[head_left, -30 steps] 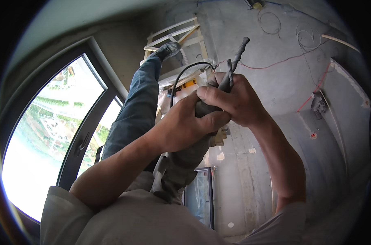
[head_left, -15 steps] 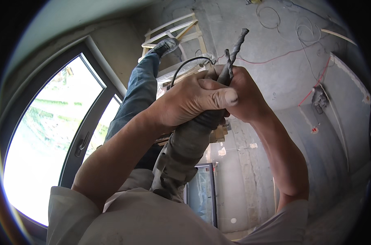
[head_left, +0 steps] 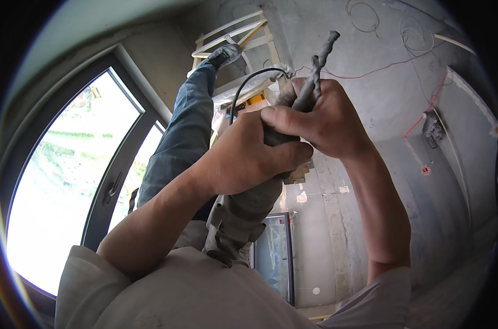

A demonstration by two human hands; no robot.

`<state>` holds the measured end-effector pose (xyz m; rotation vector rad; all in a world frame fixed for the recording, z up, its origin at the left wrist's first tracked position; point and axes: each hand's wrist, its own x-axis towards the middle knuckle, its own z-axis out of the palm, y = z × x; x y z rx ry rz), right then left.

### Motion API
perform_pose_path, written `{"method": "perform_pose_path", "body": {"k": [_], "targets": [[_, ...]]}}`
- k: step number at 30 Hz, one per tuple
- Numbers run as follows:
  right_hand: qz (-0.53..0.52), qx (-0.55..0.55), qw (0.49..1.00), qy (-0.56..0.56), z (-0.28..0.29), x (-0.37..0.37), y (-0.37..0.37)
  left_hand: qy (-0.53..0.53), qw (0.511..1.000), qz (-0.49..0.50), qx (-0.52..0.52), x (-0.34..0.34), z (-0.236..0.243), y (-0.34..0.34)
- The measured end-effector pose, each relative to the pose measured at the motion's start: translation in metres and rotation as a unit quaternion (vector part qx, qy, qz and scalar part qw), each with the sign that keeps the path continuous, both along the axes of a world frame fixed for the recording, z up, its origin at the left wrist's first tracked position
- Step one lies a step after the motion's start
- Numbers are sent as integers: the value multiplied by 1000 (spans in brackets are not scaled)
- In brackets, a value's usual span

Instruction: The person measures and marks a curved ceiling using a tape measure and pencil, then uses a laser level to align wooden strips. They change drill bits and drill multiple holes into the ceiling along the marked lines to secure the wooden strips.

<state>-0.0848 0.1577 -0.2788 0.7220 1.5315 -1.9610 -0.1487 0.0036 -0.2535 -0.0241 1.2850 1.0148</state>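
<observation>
A dusty rotary hammer stands in front of my body, its nose pointing up and away. My left hand is closed round its front, just below the dark chuck. Higher up, my right hand is closed about the chuck, with its thumb lying across it. Two grey spiral drill bits stick up there: a longer one and a shorter one, side by side and overlapping. Their lower ends are hidden, so I cannot tell which one sits in the chuck. A black cord arches behind my left hand.
A dark-framed window with a handle is at left. Beside it stretches a leg in blue jeans with a dusty shoe. Beyond stands a pale wooden frame. Red cable crosses the grey surface; a glazed panel is lower down.
My left hand has slid a little down the tool, its thumb no longer over the chuck. My right thumb now lies across the chuck. Both bits have shifted slightly right.
</observation>
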Motion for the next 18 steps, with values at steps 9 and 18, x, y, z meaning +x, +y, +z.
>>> {"method": "perform_pose_path", "body": {"k": [9,18], "targets": [[-50,3,997,-55,3,1,-7,-11,999,47,-12,3,-4,-2],[-274,102,956,-36,-8,-13,-11,-6,1000,0,-13,8,0,-1]]}}
